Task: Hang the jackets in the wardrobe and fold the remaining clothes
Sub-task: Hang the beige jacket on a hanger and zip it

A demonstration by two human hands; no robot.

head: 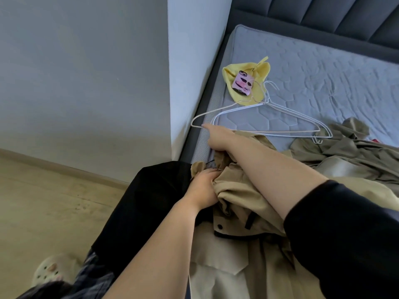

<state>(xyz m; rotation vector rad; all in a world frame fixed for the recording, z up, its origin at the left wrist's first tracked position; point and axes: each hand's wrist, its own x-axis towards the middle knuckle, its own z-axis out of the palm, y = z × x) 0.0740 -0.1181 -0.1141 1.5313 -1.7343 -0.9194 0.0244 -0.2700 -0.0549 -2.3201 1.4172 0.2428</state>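
Note:
A beige jacket (237, 197) with black snaps lies bunched at the near edge of the bed and hangs down in front of me. My left hand (205, 188) grips a fold of its fabric. My right hand (222, 139) stretches past it; the index fingertip touches the left end of two white wire hangers (267, 102) lying on the mattress, while its lower fingers curl into the jacket's collar area. An olive-grey garment (356, 147) lies crumpled on the bed to the right.
The grey quilted mattress (323, 72) sits in a dark frame with a padded headboard (313, 14). A yellow cloth (259, 91) with a pink phone (243, 83) on it lies near the bed's corner. A white wall corner (185, 83) stands left of the bed. Black fabric (151, 201) hangs by my legs.

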